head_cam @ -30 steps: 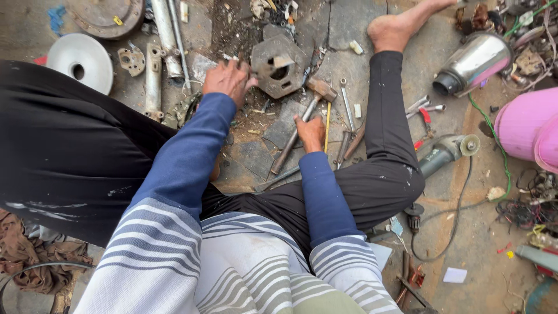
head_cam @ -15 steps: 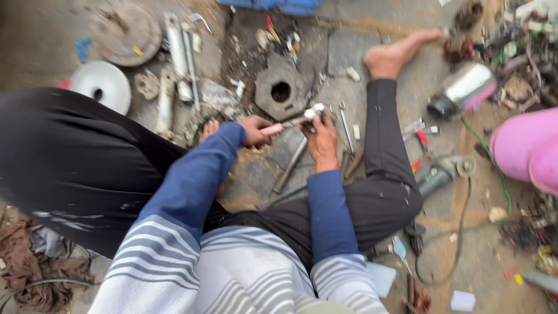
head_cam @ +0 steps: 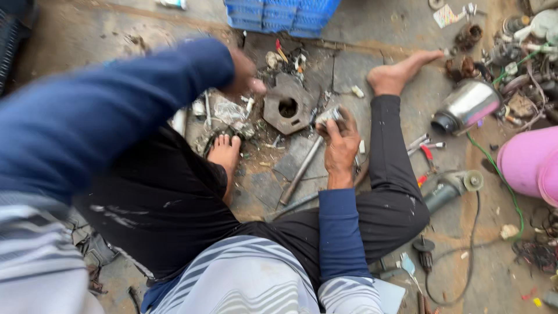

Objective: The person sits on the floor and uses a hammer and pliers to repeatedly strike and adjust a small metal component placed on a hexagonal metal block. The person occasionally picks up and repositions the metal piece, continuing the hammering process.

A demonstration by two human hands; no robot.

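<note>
R hand (head_cam: 342, 144) clenched on 1 small grey metal part (head_cam: 329, 114) beside 1 hexagonal metal block (head_cam: 288, 106), L hand (head_cam: 247, 72) blurred, grip unclear, 1 angle grinder (head_cam: 450, 189), 1 pink bucket (head_cam: 530, 166), littered concrete floor (head_cam: 372, 26).

Navy blue long sleeves (head_cam: 340, 232) under a grey-and-white striped top (head_cam: 244, 279), dusty black trousers (head_cam: 163, 203), and bare feet (head_cam: 401, 72).

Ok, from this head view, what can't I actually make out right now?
- Left hand: motion-blurred in the head view, so whether it holds anything cannot be told.
- Small metal part in the right hand: fingers cover most of it; its kind is unclear.
- Blue crate: cut off by the top edge.
- Pink container: cut off by the right edge.
- Scrap heap at top right: too small to sort.
</note>
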